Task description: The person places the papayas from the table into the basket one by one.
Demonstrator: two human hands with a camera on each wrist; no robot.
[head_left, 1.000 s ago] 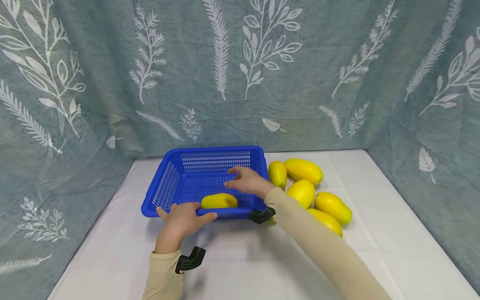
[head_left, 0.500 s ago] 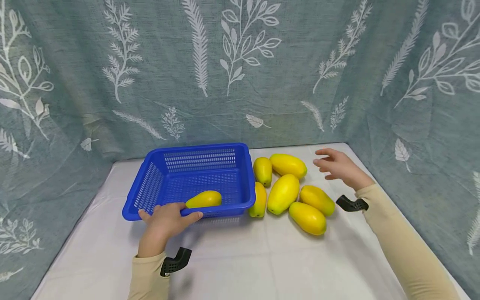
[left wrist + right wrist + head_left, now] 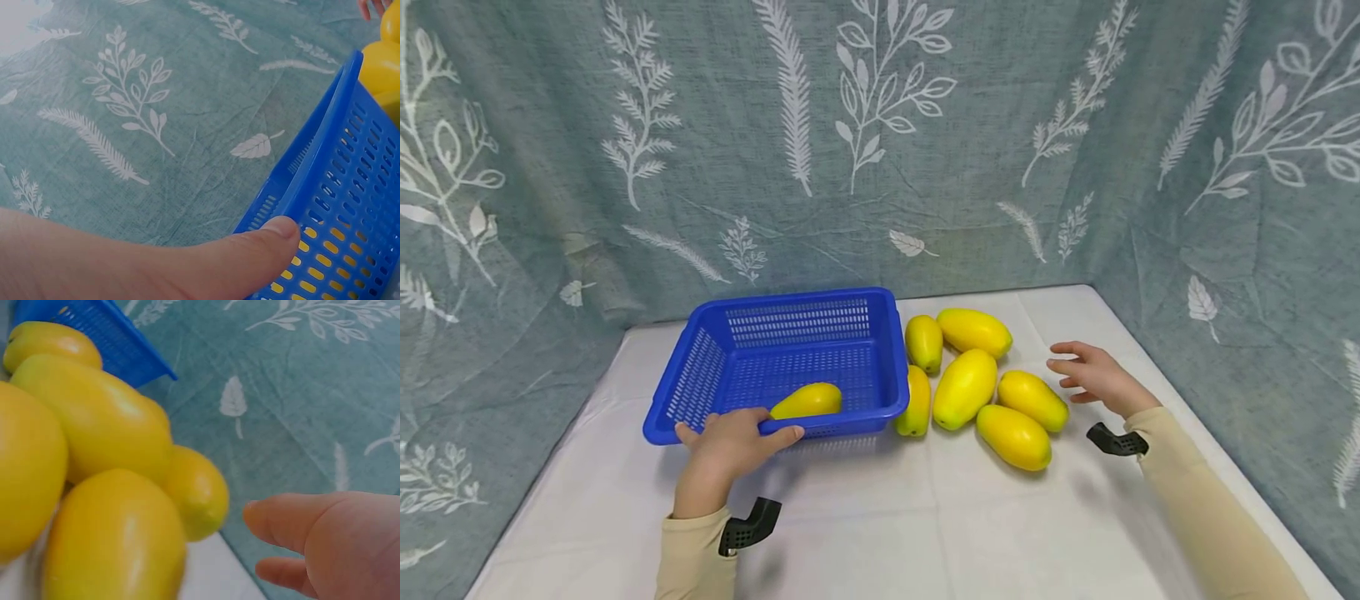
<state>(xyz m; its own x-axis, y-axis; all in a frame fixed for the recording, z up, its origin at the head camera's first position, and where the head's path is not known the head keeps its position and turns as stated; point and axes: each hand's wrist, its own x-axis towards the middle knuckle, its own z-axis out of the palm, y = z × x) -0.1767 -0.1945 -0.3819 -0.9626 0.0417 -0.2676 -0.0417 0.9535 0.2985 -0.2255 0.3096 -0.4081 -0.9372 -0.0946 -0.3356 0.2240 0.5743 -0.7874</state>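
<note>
Left hand (image 3: 730,446) clamped on the near rim of the blue perforated plastic basket (image 3: 715,325) — thumb hooked over the edge, fingers curled beneath, as seen also from the left wrist view. Basket sitting on the white cloth-covered worktop (image 3: 925,517), left of centre, far side close to the teal leaf-patterned curtain (image 3: 880,125). One yellow oval mango-like fruit (image 3: 808,400) lying inside the basket at the near wall, just beyond the left thumb

Right hand (image 3: 1093,375) spread and relaxed, gripping nothing, hovering near the right edge of a cluster of six more yellow oval fruits (image 3: 964,387) on the worktop just right of the basket. Nearest to the fingers — the rightmost yellow fruit (image 3: 1033,400), close but apart from them. Leftmost fruit of the cluster (image 3: 916,404) lying against the basket's right wall. Black wrist-mounted camera brackets (image 3: 748,525) showing at both beige sleeves
</note>
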